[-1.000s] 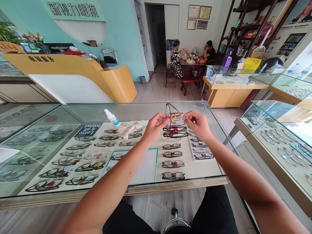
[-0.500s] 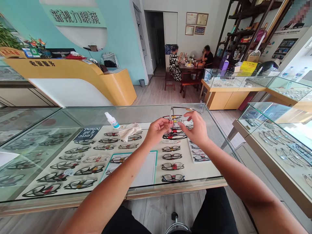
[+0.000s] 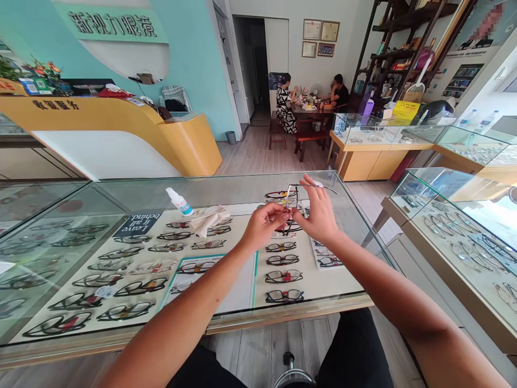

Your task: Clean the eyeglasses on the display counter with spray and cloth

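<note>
The left hand (image 3: pixel 264 226) is pinching the glasses (image 3: pixel 291 202) by the front of the frame, its grip clenched on it with thumb and fingertips. The glasses are hanging between both hands, above the far right part of the glass table (image 3: pixel 283 315). The right hand (image 3: pixel 319 215) is grasping the same pair, its grip closed on the thin temple. Under the glass, a dark card (image 3: pixel 137 223) is reading "Leave it all behind"; the wall sign (image 3: pixel 113 24) is showing "新视力眼镜".
</note>
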The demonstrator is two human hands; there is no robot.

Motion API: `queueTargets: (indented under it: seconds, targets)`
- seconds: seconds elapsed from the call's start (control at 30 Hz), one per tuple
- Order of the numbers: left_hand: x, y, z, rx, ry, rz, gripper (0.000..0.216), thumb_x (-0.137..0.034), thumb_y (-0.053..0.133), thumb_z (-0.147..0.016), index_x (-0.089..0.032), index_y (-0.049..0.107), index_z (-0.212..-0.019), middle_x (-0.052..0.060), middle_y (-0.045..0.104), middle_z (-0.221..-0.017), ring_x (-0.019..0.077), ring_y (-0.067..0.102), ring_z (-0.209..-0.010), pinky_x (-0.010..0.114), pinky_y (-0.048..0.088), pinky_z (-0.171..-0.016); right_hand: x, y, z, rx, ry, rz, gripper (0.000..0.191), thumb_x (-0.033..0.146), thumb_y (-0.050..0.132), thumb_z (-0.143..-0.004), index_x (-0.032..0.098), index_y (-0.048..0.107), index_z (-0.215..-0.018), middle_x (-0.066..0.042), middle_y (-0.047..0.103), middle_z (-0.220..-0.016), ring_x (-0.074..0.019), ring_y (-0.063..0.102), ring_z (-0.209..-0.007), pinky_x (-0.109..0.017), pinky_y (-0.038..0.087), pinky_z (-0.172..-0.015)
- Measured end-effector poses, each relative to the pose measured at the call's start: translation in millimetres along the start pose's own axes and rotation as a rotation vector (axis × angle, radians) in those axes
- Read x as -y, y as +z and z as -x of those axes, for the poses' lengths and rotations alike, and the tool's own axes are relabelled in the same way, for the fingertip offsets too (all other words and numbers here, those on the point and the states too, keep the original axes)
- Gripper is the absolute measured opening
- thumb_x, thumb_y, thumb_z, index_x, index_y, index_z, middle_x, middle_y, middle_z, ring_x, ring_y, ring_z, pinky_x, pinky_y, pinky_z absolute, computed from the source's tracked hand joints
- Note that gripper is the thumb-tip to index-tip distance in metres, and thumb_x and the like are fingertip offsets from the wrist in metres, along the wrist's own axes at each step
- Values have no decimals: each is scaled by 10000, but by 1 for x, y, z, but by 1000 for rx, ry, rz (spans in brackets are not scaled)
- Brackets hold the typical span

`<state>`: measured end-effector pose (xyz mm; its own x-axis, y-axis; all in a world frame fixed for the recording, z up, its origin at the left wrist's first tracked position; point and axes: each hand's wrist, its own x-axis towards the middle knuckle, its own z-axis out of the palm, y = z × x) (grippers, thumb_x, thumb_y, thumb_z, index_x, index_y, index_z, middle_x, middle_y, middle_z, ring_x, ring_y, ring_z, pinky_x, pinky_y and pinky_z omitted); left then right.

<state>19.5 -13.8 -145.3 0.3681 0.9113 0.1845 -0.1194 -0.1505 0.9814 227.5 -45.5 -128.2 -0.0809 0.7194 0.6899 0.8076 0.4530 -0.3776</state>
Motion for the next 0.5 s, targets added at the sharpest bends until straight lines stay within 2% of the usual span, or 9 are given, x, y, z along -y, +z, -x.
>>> queueTargets:
  seconds: [0.13,0.3,0.4,0.5]
  targets:
    - [0,1,0,-12,-10,14,612,-710,1027,-724,-201,789,-966,76,839,-1028,179,745,-754,341,648,-719,-3,-4,-2,4,-17,53,641,356,640,-973,195,581,-1591,-208,517,-1825,-467,362,-1764,-688,395,-1349]
    - [-2,0,0,-55,5,35,620,-706,1029,-724,-201,761,-965,96,854,-1072,220,789,-900,362,680,-781,-8,-8,-5,26,-22,75,695,298,596,-937,178,546,-1621,-202,494,-1840,-446,309,-1788,-673,372,-1369]
    - [-5,-2,-2,-93,13,64,655,-716,1043,-691,-199,759,-974,97,852,-1097,239,801,-1024,388,708,-864,-11,-9,-7,19,-32,67,671,282,593,-919,156,583,-1578,-215,545,-1794,-432,325,-1780,-661,371,-1370]
    - [-10,-6,-3,-140,11,67,678,-716,1058,-666,-198,762,-988,95,847,-1108,244,811,-1063,381,719,-864,-13,-9,-8,30,-42,61,488,345,629,-967,189,694,-1424,-206,666,-1672,-429,458,-1700,-668,340,-1387]
